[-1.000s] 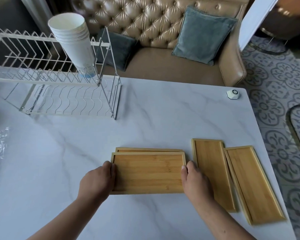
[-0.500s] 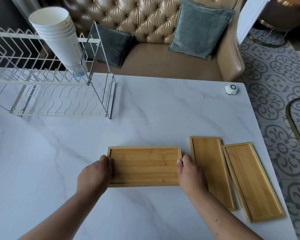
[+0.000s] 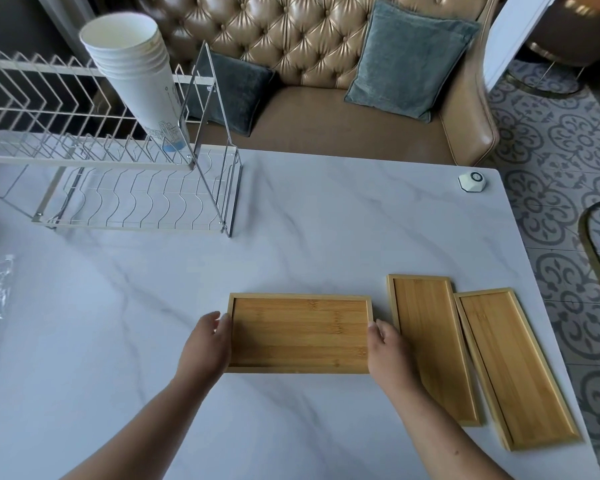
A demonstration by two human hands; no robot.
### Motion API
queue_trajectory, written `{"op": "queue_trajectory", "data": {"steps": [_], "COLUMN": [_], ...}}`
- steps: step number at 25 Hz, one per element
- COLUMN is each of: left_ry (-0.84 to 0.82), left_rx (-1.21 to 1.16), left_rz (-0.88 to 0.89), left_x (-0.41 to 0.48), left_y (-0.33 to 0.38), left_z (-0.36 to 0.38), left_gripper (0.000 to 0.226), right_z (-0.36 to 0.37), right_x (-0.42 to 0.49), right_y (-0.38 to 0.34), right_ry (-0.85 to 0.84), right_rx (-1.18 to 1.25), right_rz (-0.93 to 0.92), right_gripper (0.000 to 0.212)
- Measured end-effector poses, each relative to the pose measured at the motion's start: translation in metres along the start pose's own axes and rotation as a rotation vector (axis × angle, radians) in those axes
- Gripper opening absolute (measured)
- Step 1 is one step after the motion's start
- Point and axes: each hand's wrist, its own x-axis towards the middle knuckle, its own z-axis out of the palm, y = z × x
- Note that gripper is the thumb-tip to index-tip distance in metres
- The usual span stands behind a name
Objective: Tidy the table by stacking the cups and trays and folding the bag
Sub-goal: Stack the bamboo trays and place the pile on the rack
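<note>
While my left hand (image 3: pixel 207 344) and right hand (image 3: pixel 390 353) grip the rectangular bamboo tray (image 3: pixel 300 332) by its ends at 6 o'clock on the white marble tabletop (image 3: pixel 326 220), I'd square edges before releasing.

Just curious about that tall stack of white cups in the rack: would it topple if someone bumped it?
Probably. The cup stack is tall, narrow at its base and already leans. Being paper-like, it looks light, so the wire rack may be all that steadies it.
</note>
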Motion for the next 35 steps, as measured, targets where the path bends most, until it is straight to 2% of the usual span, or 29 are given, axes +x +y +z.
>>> {"op": "queue_trajectory", "data": {"steps": [2, 5, 8, 11, 17, 19, 21, 23, 25, 27, 29, 35], "left_ry": [-0.102, -0.149, -0.095, -0.065, -0.033, 0.003, 0.134, 0.234, 0.224, 0.156, 0.073, -0.067], "left_rx": [-0.219, -0.347, -0.383, -0.388, -0.323, -0.203, 0.081, 0.346, 0.577, 0.708, 0.77, 0.87], "left_rz": [-0.048, -0.109, -0.102, -0.123, -0.098, -0.067, 0.053, 0.299, 0.56, 0.708, 0.782, 0.903], "left_x": [-0.007, -0.012, -0.011, -0.004, -0.003, -0.003, -0.005, -0.012, -0.018, -0.022, -0.026, -0.044], "left_y": [0.006, 0.01, 0.006, -0.008, -0.018, -0.022, -0.026, -0.022, -0.01, 0.007, 0.026, 0.071], "left_z": [-0.001, -0.004, -0.021, -0.041, -0.046, -0.047, -0.05, -0.049, -0.038, -0.018, 0.005, 0.082], "left_gripper": [0.042, 0.035, 0.04, 0.03, 0.024, 0.027, 0.062, 0.074, 0.078, 0.079, 0.08, 0.082], "right_z": [0.004, 0.009, 0.024, 0.044, 0.052, 0.048, 0.041, 0.029, 0.016, 0.004, -0.007, -0.045], "right_x": [-0.004, -0.009, -0.017, -0.027, -0.035, -0.037, -0.044, -0.055, -0.066, -0.073, -0.078, -0.091], "right_y": [-0.006, -0.018, -0.03, -0.04, -0.049, -0.047, -0.037, -0.02, 0.0, 0.02, 0.041, 0.106], "right_ry": [-0.043, -0.071, -0.111, -0.161, -0.174, -0.191, -0.149, 0.011, 0.108, 0.132, 0.124, 0.131], "right_rx": [0.124, 0.223, 0.237, 0.243, 0.187, 0.129, -0.032, -0.327, -0.517, -0.59, -0.628, -0.654], "right_rz": [0.091, 0.19, 0.211, 0.205, 0.144, 0.095, -0.027, -0.269, -0.419, -0.371, -0.292, -0.164], "right_gripper": [0.032, 0.03, 0.031, 0.035, 0.032, 0.03, 0.037, 0.058, 0.068, 0.075, 0.078, 0.073]}}
